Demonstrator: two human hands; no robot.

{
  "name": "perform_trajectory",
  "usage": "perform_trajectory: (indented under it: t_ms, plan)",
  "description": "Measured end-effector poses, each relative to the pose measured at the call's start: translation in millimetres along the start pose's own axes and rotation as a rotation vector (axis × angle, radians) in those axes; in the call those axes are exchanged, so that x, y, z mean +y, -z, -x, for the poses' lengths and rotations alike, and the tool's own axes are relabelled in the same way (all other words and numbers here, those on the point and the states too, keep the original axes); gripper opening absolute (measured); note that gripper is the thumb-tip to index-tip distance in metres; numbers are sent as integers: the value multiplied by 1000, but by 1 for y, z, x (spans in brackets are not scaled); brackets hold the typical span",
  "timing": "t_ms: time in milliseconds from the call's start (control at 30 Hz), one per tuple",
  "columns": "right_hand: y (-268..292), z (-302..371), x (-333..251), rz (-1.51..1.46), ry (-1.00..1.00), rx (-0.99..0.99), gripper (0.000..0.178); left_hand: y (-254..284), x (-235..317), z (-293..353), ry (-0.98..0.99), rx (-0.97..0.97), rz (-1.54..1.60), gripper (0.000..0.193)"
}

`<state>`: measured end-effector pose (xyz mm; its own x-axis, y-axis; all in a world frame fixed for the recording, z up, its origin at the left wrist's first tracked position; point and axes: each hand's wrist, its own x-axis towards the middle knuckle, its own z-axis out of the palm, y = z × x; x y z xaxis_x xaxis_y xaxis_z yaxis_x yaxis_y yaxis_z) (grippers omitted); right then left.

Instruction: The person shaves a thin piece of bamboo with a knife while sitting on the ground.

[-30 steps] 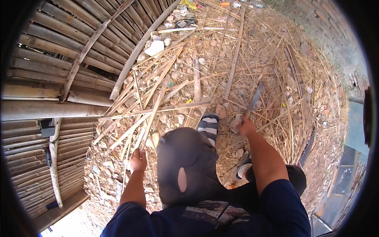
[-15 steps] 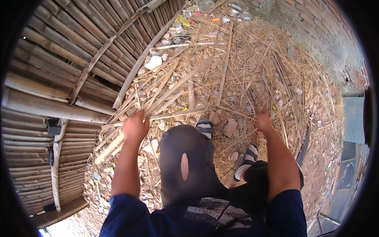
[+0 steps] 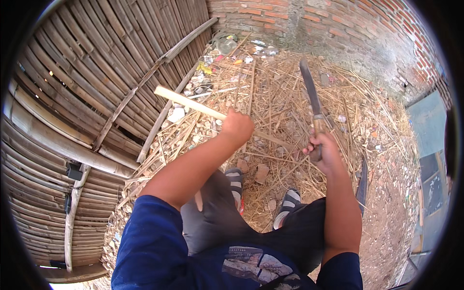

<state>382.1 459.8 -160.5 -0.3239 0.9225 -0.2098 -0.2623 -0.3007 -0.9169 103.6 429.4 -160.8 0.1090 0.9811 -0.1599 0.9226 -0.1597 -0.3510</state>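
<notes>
My left hand (image 3: 237,126) is closed around a flat strip of split bamboo (image 3: 191,103). The strip's pale end points up and to the left; a browner length seems to run on past my fist toward the right. In my right hand (image 3: 325,151) is a machete (image 3: 311,92), gripped by its wooden handle (image 3: 318,126). Its dark blade stands pointing away from me, slightly to the left, clear of the bamboo strip. My fingers wrap the lower handle, and the palm side is hidden. Both hands are above the straw-strewn ground.
A bamboo-slat wall (image 3: 111,72) rises on the left, and a brick wall (image 3: 338,31) closes off the far side. Dry bamboo slivers (image 3: 270,104), stones (image 3: 261,173) and litter (image 3: 224,46) cover the ground. My sandalled feet (image 3: 288,205) are below my hands. Grey panels (image 3: 427,130) stand at right.
My left hand has moved right and inward with the bamboo strip, now nearly in front of me. My right hand has raised the machete, its blade now plainly visible. The view has tilted up.
</notes>
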Motion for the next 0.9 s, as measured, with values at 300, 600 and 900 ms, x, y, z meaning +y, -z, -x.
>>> perform_trajectory:
  t_ms: [300, 600, 900]
  plan:
    - [-17, 29, -2, 191, 203, -111, 41, 46, 115, -25, -279, -75, -246, 21]
    - [-25, 37, -34, 251, 585, -105, 39, 61, 174, -43, -436, -39, -337, 21]
    - [-15, 39, -47, 396, 572, -49, 40, 66, 202, -27, -527, 192, -139, 21]
